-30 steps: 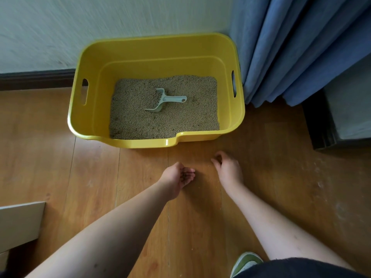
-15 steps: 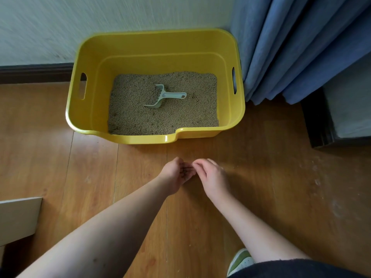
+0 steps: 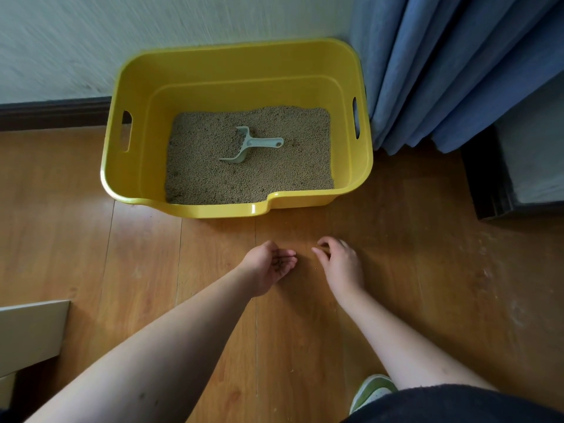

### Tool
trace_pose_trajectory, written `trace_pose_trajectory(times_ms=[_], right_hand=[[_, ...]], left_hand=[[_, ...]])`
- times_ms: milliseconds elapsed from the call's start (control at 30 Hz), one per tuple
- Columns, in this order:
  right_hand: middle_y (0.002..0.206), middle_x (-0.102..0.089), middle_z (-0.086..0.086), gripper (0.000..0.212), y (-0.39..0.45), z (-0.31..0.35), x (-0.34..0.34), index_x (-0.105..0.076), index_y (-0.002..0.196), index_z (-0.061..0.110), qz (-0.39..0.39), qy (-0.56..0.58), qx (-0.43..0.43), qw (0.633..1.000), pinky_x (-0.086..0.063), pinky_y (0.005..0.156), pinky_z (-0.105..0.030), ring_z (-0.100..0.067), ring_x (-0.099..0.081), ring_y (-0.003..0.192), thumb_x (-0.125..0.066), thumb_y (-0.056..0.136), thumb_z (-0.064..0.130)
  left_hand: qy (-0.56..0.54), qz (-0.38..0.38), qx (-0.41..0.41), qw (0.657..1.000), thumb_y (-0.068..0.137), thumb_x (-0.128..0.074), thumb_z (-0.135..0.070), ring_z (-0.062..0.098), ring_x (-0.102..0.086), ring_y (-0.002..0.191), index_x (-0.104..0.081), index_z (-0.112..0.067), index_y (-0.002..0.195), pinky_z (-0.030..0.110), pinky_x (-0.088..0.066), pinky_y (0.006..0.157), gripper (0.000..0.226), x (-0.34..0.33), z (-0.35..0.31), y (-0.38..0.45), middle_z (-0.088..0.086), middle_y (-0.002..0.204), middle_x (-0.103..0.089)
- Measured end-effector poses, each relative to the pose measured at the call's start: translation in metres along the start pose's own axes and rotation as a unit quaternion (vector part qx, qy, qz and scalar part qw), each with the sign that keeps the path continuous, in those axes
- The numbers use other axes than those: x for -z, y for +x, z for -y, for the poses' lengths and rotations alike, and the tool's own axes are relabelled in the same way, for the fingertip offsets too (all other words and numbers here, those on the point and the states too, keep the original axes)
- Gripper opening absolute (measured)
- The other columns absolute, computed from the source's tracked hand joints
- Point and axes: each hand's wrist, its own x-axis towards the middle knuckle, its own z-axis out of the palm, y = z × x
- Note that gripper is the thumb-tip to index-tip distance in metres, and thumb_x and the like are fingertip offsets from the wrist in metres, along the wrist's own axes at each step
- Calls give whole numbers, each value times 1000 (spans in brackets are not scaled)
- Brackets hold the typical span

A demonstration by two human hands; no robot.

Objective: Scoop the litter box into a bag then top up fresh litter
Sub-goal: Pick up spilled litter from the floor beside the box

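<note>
— What do the hands hold?

— The left hand (image 3: 270, 267) is cupped palm up just above the wooden floor (image 3: 427, 285), fingers curled loosely, with a few dark granules (image 3: 278, 263) lying in the palm. They are too small to make out one by one. The right hand (image 3: 341, 264) hovers beside it at 3 o'clock, back turned up, fingertips (image 3: 317, 250) drawn narrow and pointing toward the left palm. Whether anything is pinched between them I cannot tell.

— Are the two hands touching?

— No, apart, with a strip of floor between.

— And the litter box?

— At 12 o'clock from the hands: a yellow litter box (image 3: 137, 166) of smooth glossy plastic, rounded corners, a slot handle in each short wall and a lowered lip in the near rim. It sits on the planks against the pale wall (image 3: 152, 22). Inside lies a bed of beige grainy litter (image 3: 213, 178), with a pale green plastic scoop (image 3: 248, 145) resting on it, handle toward 3 o'clock.

— What is cut off?

— Blue curtain (image 3: 442, 71) folds hang at 2 o'clock, touching the box's right wall and running out of frame. A dark cabinet base (image 3: 488, 184) is cropped at the right edge, a pale board (image 3: 30, 331) at 8 o'clock, and a green shoe (image 3: 370, 390) peeks from under dark clothing.
</note>
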Motion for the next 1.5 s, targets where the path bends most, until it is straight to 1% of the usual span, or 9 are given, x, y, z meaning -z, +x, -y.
trace_pose_trajectory(times_ms=[267, 400, 467, 600, 733, 900, 1067, 1200, 1500], right_hand=[[100, -68, -3, 19, 5, 2, 4, -69, 104, 14, -1, -22, 13, 1000, -51, 73, -28, -19, -62, 90, -56, 95, 25], [92, -63, 6, 14, -6, 3, 24, -62, 103, 18, 29, 163, -75, 983, -44, 67, -12, -7, -59, 84, -55, 96, 28], [87, -58, 9, 15, -14, 4, 31, -55, 106, 21, 55, 301, -157, 939, -40, 65, -11, -2, -55, 79, -49, 98, 32], [59, -33, 2, 34, -31, -7, 40, -45, 74, 13, 74, 641, -262, 718, -25, 50, -24, -10, -28, 50, -36, 104, 26], [55, -27, -1, 40, -39, -21, 52, -37, 63, 14, 92, 704, -290, 642, -19, 48, -27, -13, -20, 49, -30, 102, 18], [60, -41, -6, 36, -45, -45, 59, -43, 67, 13, 121, 609, -263, 739, -30, 54, -28, -16, -35, 54, -29, 101, 16], [63, -33, -6, 35, -33, -47, 64, -44, 63, 12, 29, 671, -324, 666, -26, 48, -25, -14, -31, 50, -35, 96, 19], [91, -60, 6, 29, -23, -57, 68, -63, 105, 18, 2, 193, -205, 960, -44, 70, -19, -8, -55, 82, -50, 96, 43], [114, -66, -3, 34, -9, -70, 53, -59, 125, 20, -2, -12, -61, 998, -51, 85, -28, -20, -61, 106, -59, 93, 32]], left_hand=[[-1, 10, 5, 1000, 99, -36, -15, 25, -64, 77, -66, 7, 94, 29, -55, 65, 38, 2, 1, -1, 19, 81, -66], [-2, 31, 9, 999, 100, -35, -16, 25, -63, 78, -64, 7, 94, 28, -55, 64, 38, -4, 0, -2, 19, 81, -65], [-2, 36, 14, 999, 100, -35, -16, 24, -63, 77, -64, 8, 96, 27, -55, 59, 38, -6, -2, -3, 19, 82, -65], [1, 44, 19, 999, 100, -35, -16, 24, -63, 77, -64, 8, 96, 26, -55, 55, 38, -10, -1, -2, 20, 83, -65], [15, 55, 34, 998, 99, -35, -16, 24, -63, 76, -65, 6, 91, 25, -55, 54, 38, -19, 3, -3, 19, 83, -65], [46, 81, 27, 995, 99, -36, -14, 21, -62, 74, -65, 4, 89, 24, -55, 59, 36, -28, 7, -11, 16, 80, -66], [45, 88, 20, 995, 98, -37, -12, 20, -63, 69, -66, 4, 87, 23, -55, 57, 35, -30, 9, -10, 16, 78, -66], [53, 95, 11, 994, 97, -37, -13, 19, -63, 69, -66, 3, 89, 24, -55, 62, 34, -32, 11, -10, 15, 78, -66], [65, 105, -2, 992, 98, -38, -15, 19, -63, 70, -67, 2, 90, 24, -53, 64, 34, -34, 10, -12, 14, 78, -66]])
